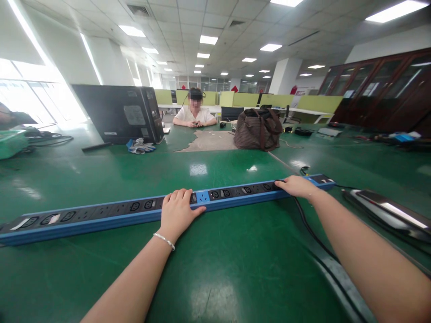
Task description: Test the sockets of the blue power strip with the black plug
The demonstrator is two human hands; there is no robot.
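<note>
Our left hand (178,210): spread over the power strip (126,215); our right (298,186): pinching a black plug (279,183) at it.

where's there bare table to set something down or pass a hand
Widest: the green table between the strip and the gloves and bag. Also the near side of the strip, between the forearms. Crowded: right, by the cable and dark device; far left, around the basket.
</note>
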